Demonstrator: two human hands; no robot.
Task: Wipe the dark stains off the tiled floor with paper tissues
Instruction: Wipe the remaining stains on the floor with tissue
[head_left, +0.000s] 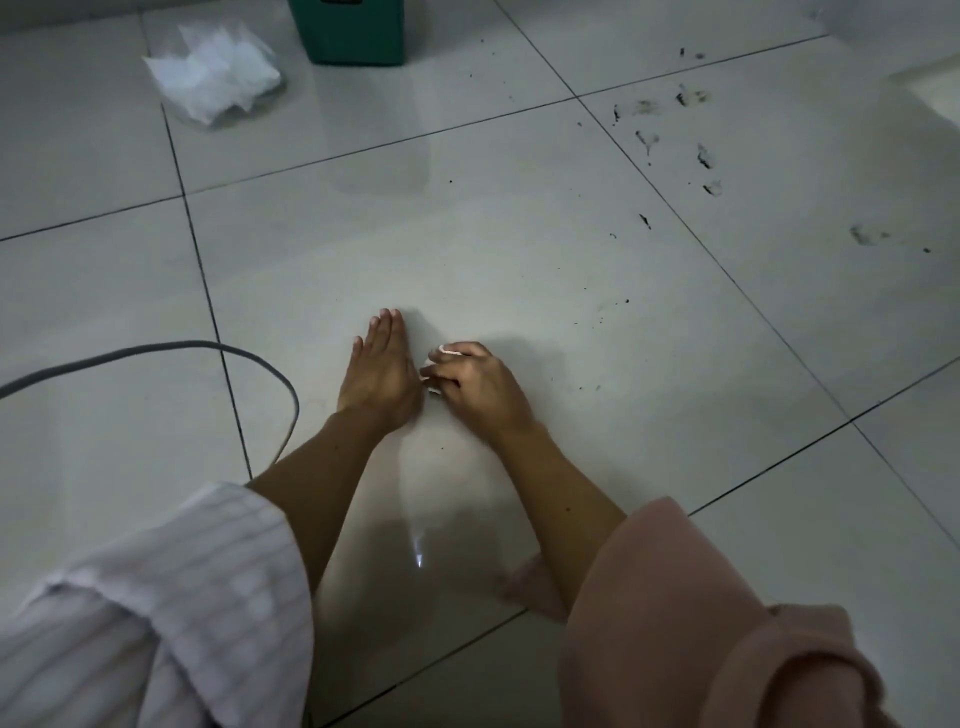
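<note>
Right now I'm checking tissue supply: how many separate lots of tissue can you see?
2. A crumpled white tissue pile lies on the floor at upper left, beside the green bin. A small wad is gripped in the right hand, mostly hidden.

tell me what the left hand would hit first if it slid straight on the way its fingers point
Nothing close: the left hand points up the bare floor. Farther along that line stands the green bin, though depth is hard to judge.

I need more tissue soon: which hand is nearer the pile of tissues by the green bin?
Left. The left hand lies flat on the tile, below and right of the tissue pile; the right hand, gripping a small tissue wad, sits farther right.
</note>
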